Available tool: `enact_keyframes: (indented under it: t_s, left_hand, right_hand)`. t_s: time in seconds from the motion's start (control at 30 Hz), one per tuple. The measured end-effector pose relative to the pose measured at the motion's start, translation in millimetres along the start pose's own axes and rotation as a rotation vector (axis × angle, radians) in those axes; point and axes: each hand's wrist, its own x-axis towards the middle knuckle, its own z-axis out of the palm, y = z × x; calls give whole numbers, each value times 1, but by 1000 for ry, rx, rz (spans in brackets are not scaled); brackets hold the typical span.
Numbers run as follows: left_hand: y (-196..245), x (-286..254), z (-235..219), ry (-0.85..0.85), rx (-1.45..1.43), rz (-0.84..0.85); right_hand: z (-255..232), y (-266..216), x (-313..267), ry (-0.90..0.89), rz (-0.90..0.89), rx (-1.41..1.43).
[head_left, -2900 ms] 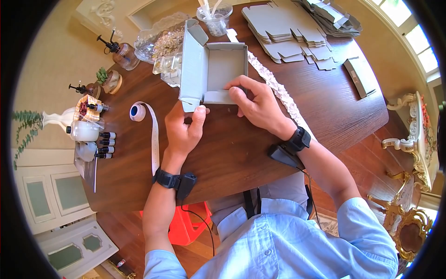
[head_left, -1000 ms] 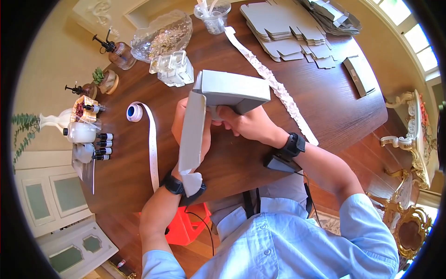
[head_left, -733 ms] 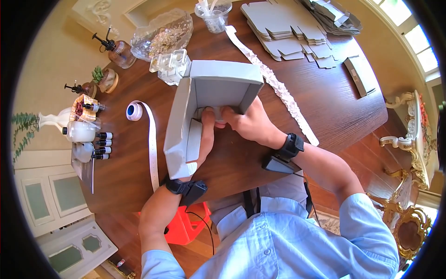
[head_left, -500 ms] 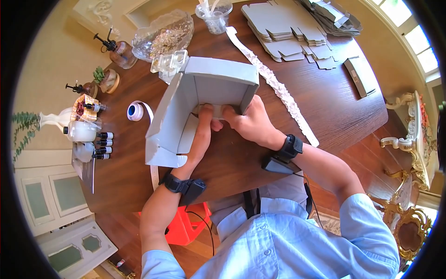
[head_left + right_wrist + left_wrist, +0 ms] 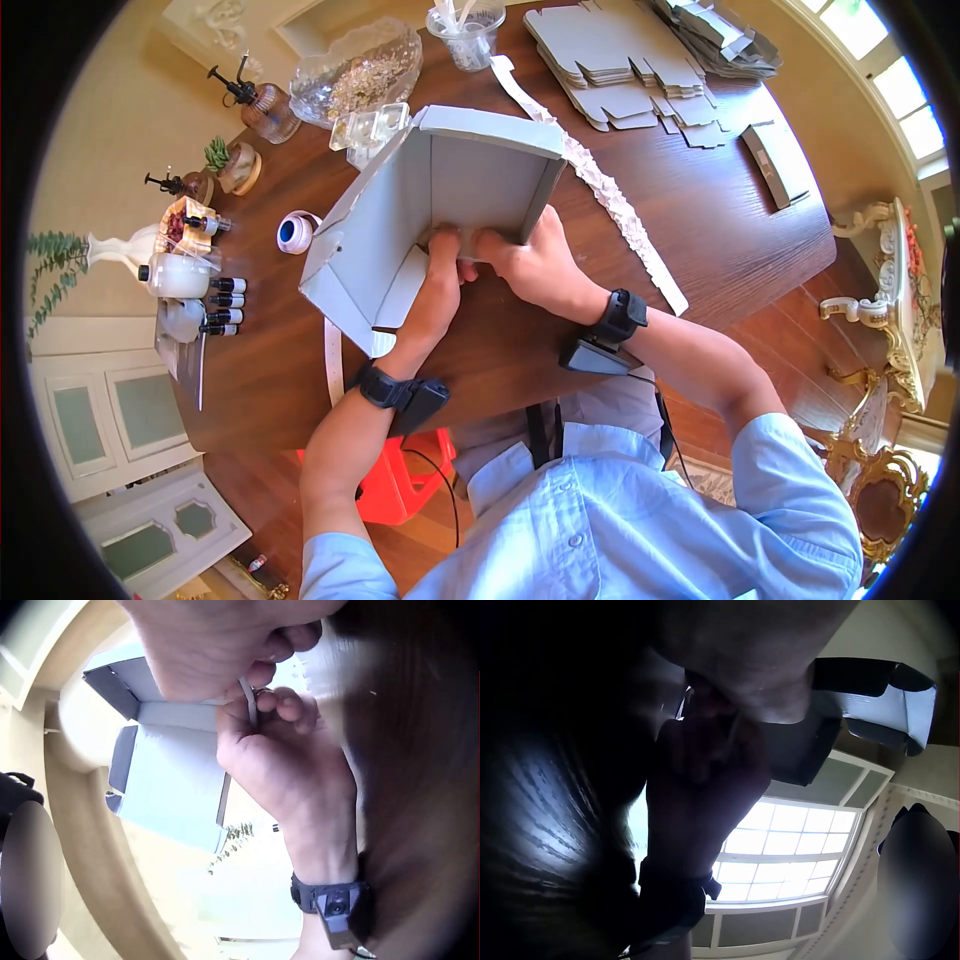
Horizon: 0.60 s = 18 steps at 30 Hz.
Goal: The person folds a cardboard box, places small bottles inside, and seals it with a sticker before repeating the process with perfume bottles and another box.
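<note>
A grey cardboard box (image 5: 480,175) is held over the table, tilted, its inside facing the head camera. Its lid panel (image 5: 365,240) hangs open to the left, beside the left forearm. At the box's near wall, the left hand (image 5: 437,285) pinches the cardboard with the thumb inside. Right beside it the right hand (image 5: 540,262) grips the same wall, its thumb also inside. In the right wrist view the edge of the wall (image 5: 250,701) shows between thumb and fingers of the left hand. The left wrist view is dark, with the lid (image 5: 885,705) at the upper right.
Flat grey box blanks (image 5: 610,60) are stacked at the far right, near a folded box (image 5: 773,165). A crumpled white paper strip (image 5: 610,200) lies right of the hands. Clear blocks (image 5: 368,130), a glass bowl (image 5: 360,75) and a ribbon roll (image 5: 296,233) stand left.
The left hand has moved from the lid corner to the near wall, beside the right hand. The box has tipped so its inside shows again, and the lid has swung out to the left.
</note>
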Motion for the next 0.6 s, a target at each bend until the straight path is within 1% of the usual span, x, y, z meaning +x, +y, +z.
enact_keyframes:
  t_s: [0.1, 0.17, 0.2, 0.27, 0.3, 0.37, 0.4, 0.47, 0.6]
  left_hand:
    - [2, -2, 0, 18, -4, 4]
    - [2, -1, -1, 53, 66, 72]
    - [4, 0, -2, 54, 66, 76]
    - [14, -1, -3, 38, 85, 12]
    - [19, -2, -2, 38, 85, 16]
    - [27, -4, 2, 93, 158, 71]
    - [23, -3, 1, 97, 156, 67]
    - [16, 2, -4, 126, 140, 85]
    - [18, 3, -5, 113, 68, 90]
  right_hand:
    - [-2, -1, 1, -27, -20, -75]
    - [-5, -8, 0, -60, 168, 35]
    - [-8, -6, -1, -61, 165, 33]
    - [-12, -2, -1, -4, 173, 1]
    - [-13, -1, -1, -5, 170, 1]
    - [-15, -1, 0, -52, 140, -2]
    - [-16, 0, -1, -55, 145, -3]
    - [-18, 4, -1, -166, 99, 50]
    - [-24, 12, 0, -212, 128, 112]
